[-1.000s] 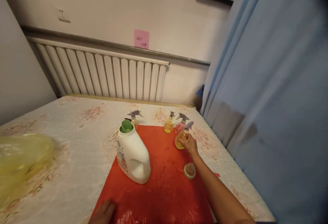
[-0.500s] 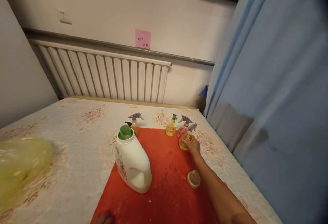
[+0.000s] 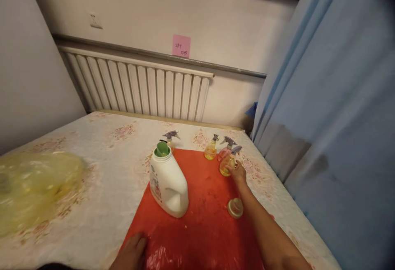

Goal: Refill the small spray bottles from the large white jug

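My right hand [image 3: 238, 174] reaches to the far right of the red mat [image 3: 200, 224] and is closed round a small yellow spray bottle [image 3: 227, 164] with a grey trigger. A pink spray bottle [image 3: 226, 148] and another yellow one [image 3: 211, 149] stand just behind it. My left hand [image 3: 131, 253] rests on the mat's near left corner, fingers lying flat, holding nothing. A white detergent jug [image 3: 168, 181] with its green spout uncovered stands in the mat's middle. A round yellowish cap [image 3: 235, 208] lies on the mat beside my right forearm.
A further spray bottle [image 3: 170, 139] stands behind the jug. A crumpled yellow plastic bag [image 3: 33, 187] lies at the left on the floral cloth [image 3: 101, 163]. A white radiator [image 3: 138, 84] runs along the back wall; a blue curtain [image 3: 333, 113] hangs at the right.
The view has shifted, so everything sits further right in the frame. My right hand stays on the small yellow bottle. More of my left hand shows at the mat's corner.
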{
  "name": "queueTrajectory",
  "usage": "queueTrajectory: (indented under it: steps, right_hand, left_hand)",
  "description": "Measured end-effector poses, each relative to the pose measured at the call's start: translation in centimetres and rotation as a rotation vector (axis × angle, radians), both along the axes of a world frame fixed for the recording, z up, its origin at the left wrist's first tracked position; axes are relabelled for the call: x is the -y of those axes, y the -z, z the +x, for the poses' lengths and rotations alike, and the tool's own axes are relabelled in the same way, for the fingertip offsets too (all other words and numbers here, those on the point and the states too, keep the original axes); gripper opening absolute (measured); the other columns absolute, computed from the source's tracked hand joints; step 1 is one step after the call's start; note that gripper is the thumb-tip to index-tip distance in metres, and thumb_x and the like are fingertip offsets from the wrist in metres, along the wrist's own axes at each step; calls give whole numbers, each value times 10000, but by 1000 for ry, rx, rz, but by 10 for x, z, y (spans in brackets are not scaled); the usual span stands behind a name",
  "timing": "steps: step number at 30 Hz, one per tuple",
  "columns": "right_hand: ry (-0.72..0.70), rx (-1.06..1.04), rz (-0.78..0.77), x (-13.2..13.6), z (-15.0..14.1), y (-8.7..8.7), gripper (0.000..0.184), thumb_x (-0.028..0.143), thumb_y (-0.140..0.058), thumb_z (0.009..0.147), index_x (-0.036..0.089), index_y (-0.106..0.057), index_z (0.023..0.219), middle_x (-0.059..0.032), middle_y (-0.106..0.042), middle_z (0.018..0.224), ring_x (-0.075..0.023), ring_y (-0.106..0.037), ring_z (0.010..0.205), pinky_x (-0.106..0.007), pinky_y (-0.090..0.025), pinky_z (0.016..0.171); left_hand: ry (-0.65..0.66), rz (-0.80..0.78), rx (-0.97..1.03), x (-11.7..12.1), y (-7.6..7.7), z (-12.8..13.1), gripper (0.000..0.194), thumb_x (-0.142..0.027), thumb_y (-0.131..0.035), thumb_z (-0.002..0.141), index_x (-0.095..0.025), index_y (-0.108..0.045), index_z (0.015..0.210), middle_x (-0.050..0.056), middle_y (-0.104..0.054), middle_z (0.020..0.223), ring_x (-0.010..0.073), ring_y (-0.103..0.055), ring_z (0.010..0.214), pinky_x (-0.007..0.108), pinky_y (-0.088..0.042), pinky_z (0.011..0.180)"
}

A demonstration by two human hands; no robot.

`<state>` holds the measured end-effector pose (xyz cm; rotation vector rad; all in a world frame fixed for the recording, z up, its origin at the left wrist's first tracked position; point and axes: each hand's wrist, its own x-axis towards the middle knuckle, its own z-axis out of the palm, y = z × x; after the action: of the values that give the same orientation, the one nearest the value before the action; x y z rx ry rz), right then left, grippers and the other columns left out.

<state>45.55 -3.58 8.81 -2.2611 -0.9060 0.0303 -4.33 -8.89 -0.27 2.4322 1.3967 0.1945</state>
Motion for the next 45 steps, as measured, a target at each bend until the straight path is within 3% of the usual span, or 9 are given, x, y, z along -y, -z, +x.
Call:
queueTrajectory:
  steps: [3, 8, 15, 21, 26, 31, 37, 42, 45]
  right_hand:
    - [37, -41, 60, 15, -6, -6, 333, 341, -573, 922, 167, -554, 1205, -77, -596, 1191, -207, -618, 993, -415, -533, 842]
    - [-54, -86, 156, 51, -38, -10, 357, 323, -597, 886, 147, -565, 1196, -78, -667, 1095, -196, -660, 919, -394, -525, 852]
    - [-357, -200, 176, 114, -120, 16, 306, 339, -588, 727, 185, -673, 977, -89, -747, 971, -236, -706, 853, -373, -545, 822]
    - [-515, -282, 131, 148, -171, 36, 271, 340, -551, 748, 176, -678, 923, -107, -749, 964, -243, -715, 869, -368, -565, 794]
    - [-566, -264, 81, 157, -190, 38, 283, 300, -498, 788, 160, -665, 968, -110, -744, 978, -222, -717, 864, -336, -567, 788]
    - [-692, -157, -19, 159, -208, 28, 306, 227, -446, 833, 171, -678, 1025, -87, -747, 981, -215, -702, 894, -323, -540, 818]
    - [-927, 16, -211, 146, -247, 13, 414, 112, -440, 836, 250, -650, 1165, -36, -635, 1285, -215, -609, 1137, -306, -436, 981]
    - [-939, 127, -360, 131, -264, 6, 355, 87, -455, 814, 215, -668, 1069, -99, -597, 1323, -248, -687, 917, -335, -480, 846]
    - [-943, 162, -395, 131, -263, 5, 338, 110, -455, 833, 231, -664, 1069, -77, -606, 1315, -241, -678, 941, -319, -472, 850]
  left_hand:
    - [-15, -14, 34, 7, -27, 13, 368, -147, -356, 886, -174, -606, 1153, 125, -607, 1254, 227, -558, 1168, 369, -399, 1049]
    - [-10, -50, 4, 14, -55, 22, 302, -104, -396, 832, -162, -618, 1028, 113, -605, 1129, 229, -548, 1081, 356, -402, 980]
    - [9, -82, 38, 22, -64, 17, 268, -85, -429, 797, -154, -598, 994, 111, -582, 1069, 239, -521, 1063, 351, -392, 958]
    - [5, -77, 169, 30, -64, 2, 251, -105, -429, 836, -179, -572, 1028, 89, -584, 1055, 221, -534, 1028, 328, -409, 936]
    - [-7, -45, 216, 33, -62, -9, 205, -131, -434, 850, -188, -576, 987, 88, -588, 1016, 235, -541, 993, 346, -430, 895]
    - [-5, -47, 257, 36, -64, -11, 208, -161, -424, 871, -193, -573, 1013, 90, -590, 1025, 237, -542, 1000, 358, -435, 900]
    - [-12, -87, 260, 39, -63, -6, 221, -164, -415, 872, -196, -574, 1022, 92, -598, 1038, 234, -552, 1009, 365, -437, 907]
    - [-10, -83, 263, 41, -68, -6, 199, -174, -420, 877, -195, -578, 995, 91, -606, 1022, 235, -560, 993, 356, -443, 894]
    - [-5, -82, 261, 41, -69, -8, 209, -170, -428, 873, -188, -581, 1015, 94, -608, 1018, 233, -561, 991, 348, -443, 892]
